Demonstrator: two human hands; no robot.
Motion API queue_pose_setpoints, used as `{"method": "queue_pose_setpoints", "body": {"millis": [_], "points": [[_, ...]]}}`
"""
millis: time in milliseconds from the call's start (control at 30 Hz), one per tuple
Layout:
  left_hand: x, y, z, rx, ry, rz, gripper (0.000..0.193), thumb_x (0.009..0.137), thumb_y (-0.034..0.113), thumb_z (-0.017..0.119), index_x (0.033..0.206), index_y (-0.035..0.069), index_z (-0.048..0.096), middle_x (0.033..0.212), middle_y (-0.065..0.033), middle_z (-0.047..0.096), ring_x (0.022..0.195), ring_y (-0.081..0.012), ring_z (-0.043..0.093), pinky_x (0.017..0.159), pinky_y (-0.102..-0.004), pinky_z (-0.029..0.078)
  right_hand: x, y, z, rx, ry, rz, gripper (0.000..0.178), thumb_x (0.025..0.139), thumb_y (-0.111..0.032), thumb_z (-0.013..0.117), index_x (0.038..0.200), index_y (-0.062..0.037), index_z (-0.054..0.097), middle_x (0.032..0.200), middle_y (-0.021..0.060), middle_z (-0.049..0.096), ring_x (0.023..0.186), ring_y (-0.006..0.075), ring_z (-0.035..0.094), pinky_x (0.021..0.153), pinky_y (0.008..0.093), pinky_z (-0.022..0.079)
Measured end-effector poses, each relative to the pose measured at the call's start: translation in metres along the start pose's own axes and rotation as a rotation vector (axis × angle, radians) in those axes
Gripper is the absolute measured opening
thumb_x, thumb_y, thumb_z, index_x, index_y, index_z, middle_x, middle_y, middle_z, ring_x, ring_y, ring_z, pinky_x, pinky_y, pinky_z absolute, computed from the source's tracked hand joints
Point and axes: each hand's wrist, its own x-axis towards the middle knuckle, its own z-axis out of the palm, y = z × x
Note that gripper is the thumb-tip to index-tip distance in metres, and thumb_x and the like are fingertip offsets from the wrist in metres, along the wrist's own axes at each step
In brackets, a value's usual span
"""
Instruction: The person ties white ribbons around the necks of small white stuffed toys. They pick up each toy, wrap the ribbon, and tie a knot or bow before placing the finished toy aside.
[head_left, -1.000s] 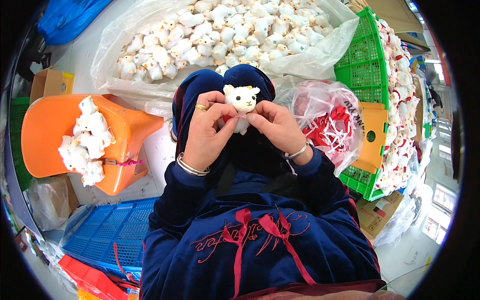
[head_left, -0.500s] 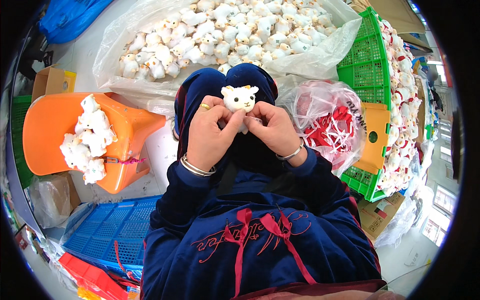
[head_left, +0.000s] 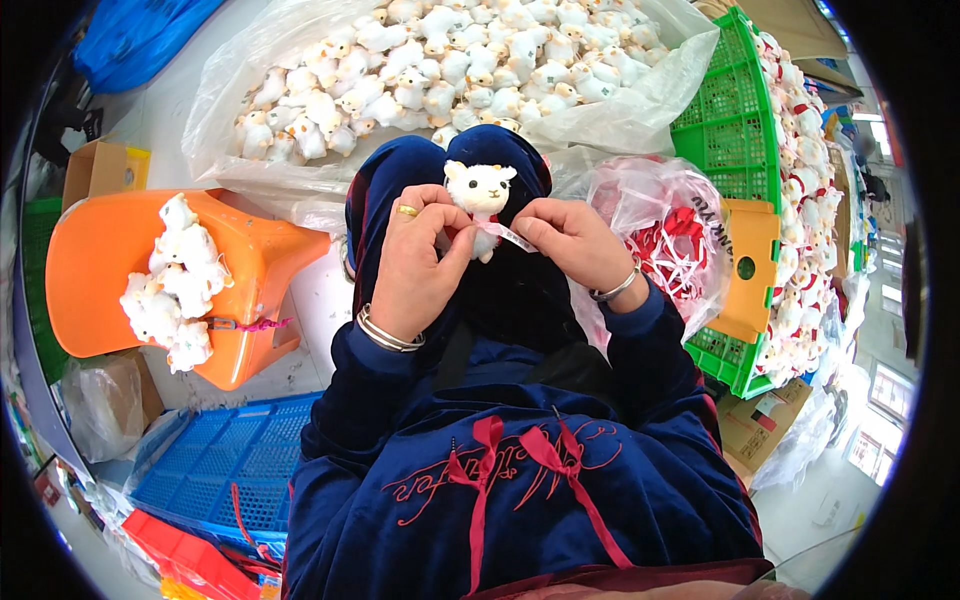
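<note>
Pinching white plush toy between raised hands, left, right.

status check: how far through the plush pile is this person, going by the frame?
Done, apparently: a small cluster of white plush toys lies on the orange stool. In hand: one white plush toy held between the left hand and right hand, a pale ribbon at its neck. Left: the big clear bag of plush toys looks full; the red ribbons sit bagged at the right.
</note>
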Motion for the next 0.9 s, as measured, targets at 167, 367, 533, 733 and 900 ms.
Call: {"method": "queue_pose_setpoints", "body": {"millis": [167, 367, 533, 733, 900], "points": [[-0.001, -0.002, 0.005, 0.004, 0.022, -0.013, 0.01, 0.084, 0.001, 0.075, 0.089, 0.001, 0.066, 0.117, -0.0141, 0.06, 0.101, -0.0268, 0.06, 0.079, -0.0341, 0.052, 0.001, -0.012, -0.008, -0.042, 0.065, 0.001, 0.019, 0.098, -0.017, 0.066, 0.093, 0.0019, 0.069, 0.08, -0.0002, 0.065, 0.075, 0.006, 0.056, 0.066, 0.0251, 0.046], [-0.002, -0.011, 0.01, 0.127, 0.082, 0.128, 0.013, 0.084, 0.008, 0.076, 0.091, 0.003, 0.065, 0.127, -0.0211, 0.064, 0.116, -0.035, 0.061, 0.091, -0.0411, 0.051, 0.007, 0.006, 0.0, -0.049, 0.007, -0.016, 0.021, 0.099, -0.018, 0.065, 0.096, 0.002, 0.069, 0.08, -0.0004, 0.064, 0.076, 0.0068, 0.055, 0.067, 0.0256, 0.045], [-0.001, -0.007, 0.014, 0.0, 0.068, 0.037, 0.02, 0.082, 0.01, 0.079, 0.084, 0.004, 0.06, 0.101, -0.0177, 0.069, 0.11, -0.0348, 0.065, 0.085, -0.0407, 0.051, 0.011, 0.003, 0.003, -0.04, -0.078, 0.024, 0.021, 0.099, -0.018, 0.064, 0.097, 0.0019, 0.07, 0.08, -0.0002, 0.064, 0.075, 0.0068, 0.053, 0.067, 0.0254, 0.044], [0.004, -0.007, 0.022, 0.065, 0.096, 0.06, 0.029, 0.079, 0.012, 0.082, 0.078, 0.006, 0.054, 0.085, -0.0142, 0.066, 0.101, -0.0367, 0.067, 0.077, -0.0436, 0.051, 0.013, 0.001, -0.002, -0.074, -0.004, -0.019, 0.024, 0.099, -0.019, 0.065, 0.091, 0.0028, 0.07, 0.075, -0.0016, 0.063, 0.07, 0.0061, 0.052, 0.064, 0.0255, 0.044], [0.005, -0.01, 0.023, 0.239, 0.148, 0.16, 0.03, 0.079, 0.013, 0.083, 0.078, 0.007, 0.054, 0.083, -0.0129, 0.065, 0.102, -0.0378, 0.068, 0.078, -0.0459, 0.051, 0.014, -0.004, 0.001, 0.028, -0.021, 0.029, 0.027, 0.1, -0.024, 0.066, 0.087, 0.0002, 0.07, 0.073, -0.0026, 0.062, 0.066, 0.0048, 0.05, 0.06, 0.0242, 0.041]]}}
